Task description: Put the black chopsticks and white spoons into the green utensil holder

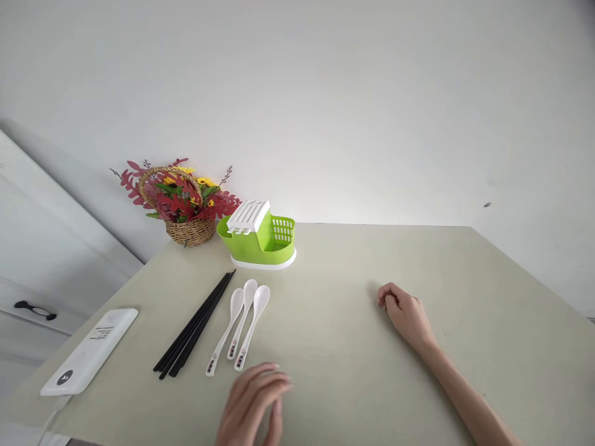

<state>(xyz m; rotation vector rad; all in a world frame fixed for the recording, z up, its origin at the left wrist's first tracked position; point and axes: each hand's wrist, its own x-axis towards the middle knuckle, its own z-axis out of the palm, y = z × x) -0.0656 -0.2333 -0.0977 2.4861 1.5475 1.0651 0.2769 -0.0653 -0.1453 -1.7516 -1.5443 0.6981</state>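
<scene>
My left hand [253, 402] hovers near the front of the table, its fingers stretched and slightly bent, holding nothing. Just beyond its fingertips lie three white spoons [251, 319], bowls pointing away from me and printed marks on the handle ends. Left of the spoons, several black chopsticks [198, 325] form a slanted bundle. Behind them stands a green utensil caddy [246, 248] with a white slotted top, small hooks and a white base; its right compartment has a grid wall. Over on the right, my right hand [406, 313] rests on the table with fingers curled in, nothing visible in it.
A woven basket [190, 232] of red leaves and yellow flowers stands at the back left, beside the caddy. A white flat device [93, 353] with a cable lies at the table's left edge. White drawers [37, 310] adjoin on the left; a wall [372, 111] rises behind.
</scene>
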